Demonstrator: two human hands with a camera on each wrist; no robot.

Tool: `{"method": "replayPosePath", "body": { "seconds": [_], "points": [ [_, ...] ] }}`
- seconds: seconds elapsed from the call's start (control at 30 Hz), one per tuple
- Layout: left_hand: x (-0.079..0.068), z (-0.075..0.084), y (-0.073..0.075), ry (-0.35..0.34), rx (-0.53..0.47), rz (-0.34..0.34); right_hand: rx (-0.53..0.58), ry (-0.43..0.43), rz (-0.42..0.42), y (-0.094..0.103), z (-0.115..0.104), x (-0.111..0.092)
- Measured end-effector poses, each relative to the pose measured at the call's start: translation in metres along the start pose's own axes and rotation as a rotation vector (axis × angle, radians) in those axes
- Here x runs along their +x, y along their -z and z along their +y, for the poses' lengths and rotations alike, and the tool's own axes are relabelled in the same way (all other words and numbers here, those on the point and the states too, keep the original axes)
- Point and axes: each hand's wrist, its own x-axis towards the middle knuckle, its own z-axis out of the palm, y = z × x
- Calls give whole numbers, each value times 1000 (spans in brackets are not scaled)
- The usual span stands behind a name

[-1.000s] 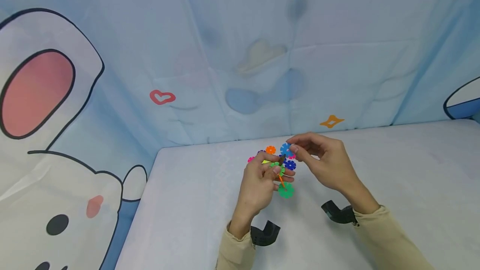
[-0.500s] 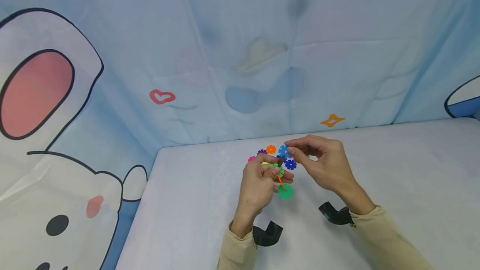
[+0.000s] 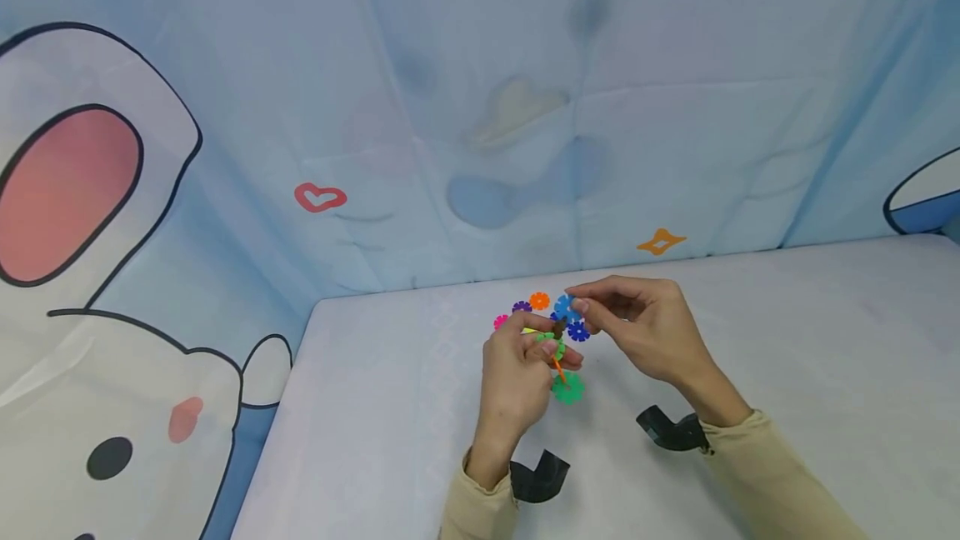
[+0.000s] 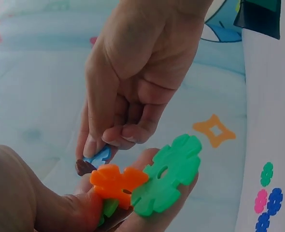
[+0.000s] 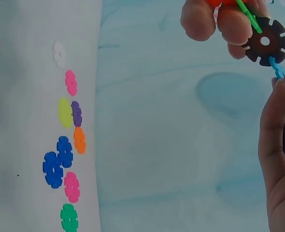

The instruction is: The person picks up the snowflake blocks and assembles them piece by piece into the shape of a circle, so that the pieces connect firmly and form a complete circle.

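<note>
Left hand [image 3: 517, 377] grips four linked, notched plastic discs: green [image 3: 568, 390], orange [image 4: 108, 181], light green [image 5: 249, 16], brown [image 5: 265, 51]. Near the white surface [image 3: 375, 423]'s far edge lie two blue [image 5: 53, 170], two pink [image 5: 71, 83], one white [image 5: 59, 54], one yellow [image 5: 65, 112], one purple [image 5: 77, 113], one orange [image 5: 79, 140], one green [image 5: 69, 218]. Right hand [image 3: 648, 327] pinches one light-blue notched disc [image 3: 565, 307] against the brown: probably joining, which calls for aligning slots, then pushing.

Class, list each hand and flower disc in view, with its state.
Left hand: holding the light green disc
Right hand: pinching the light blue disc
Brown disc: joined to light green
Light blue disc: touching brown, seating unclear
Held orange disc: joined to the green disc
Loose discs: lying on the white table
</note>
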Motion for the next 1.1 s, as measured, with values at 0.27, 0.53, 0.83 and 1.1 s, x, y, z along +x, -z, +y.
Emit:
{"method": "replayPosePath", "body": {
  "seconds": [0.27, 0.53, 0.83, 1.1],
  "points": [
    [-7, 5, -9, -98, 134, 31, 106, -13, -32, 1, -2, 0],
    [2, 0, -5, -60, -82, -60, 40, -40, -1, 1, 3, 3],
    [13, -7, 6, 81, -230, -147, -104, -125, -29, -7, 9, 2],
    [21, -12, 7, 167, -375, -128, -141, -123, -78, -1, 10, 5]
  ]
}}
